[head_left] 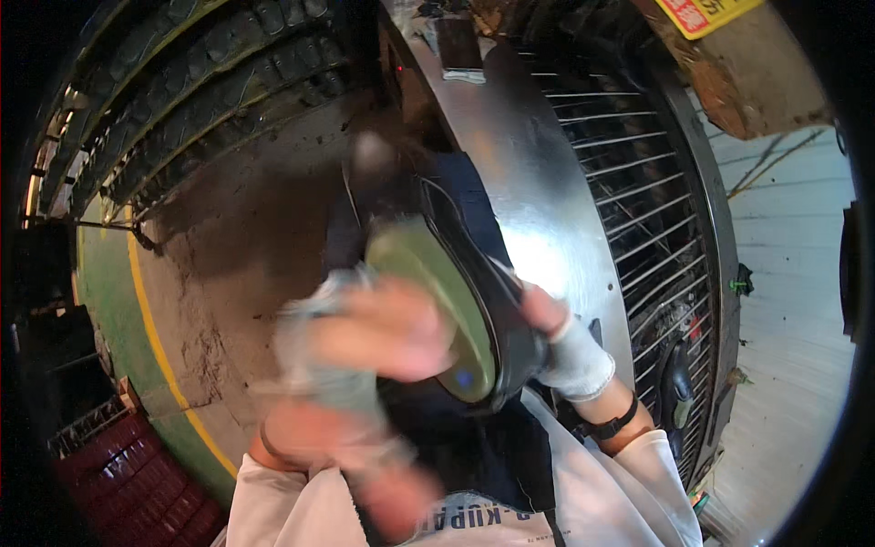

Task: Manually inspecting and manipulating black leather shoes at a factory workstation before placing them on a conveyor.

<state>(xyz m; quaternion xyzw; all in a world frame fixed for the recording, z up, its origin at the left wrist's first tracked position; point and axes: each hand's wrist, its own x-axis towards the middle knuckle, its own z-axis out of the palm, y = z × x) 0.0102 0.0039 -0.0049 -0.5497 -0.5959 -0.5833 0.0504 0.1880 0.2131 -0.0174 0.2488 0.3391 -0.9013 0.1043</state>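
Observation:
A black shoe with an olive-green sole lies sole-up above my lap, on dark cloth. My right hand, in a white fingerless glove, grips the shoe's right side. A thin pale pointed sliver shows by its thumb; I cannot make out what it is. Over the left edge of the sole is my left hand, in a pale glove and heavily smeared by motion. Its fingers do not show clearly, nor whether they hold anything. Another blurred skin-coloured patch appears below it, near my shirt.
A steel tabletop runs along the right, beside a rack of metal bars. A dark shoe rests on those bars. At the upper left stand tiered racks of dark shoes. Maroon stacked items sit at the lower left.

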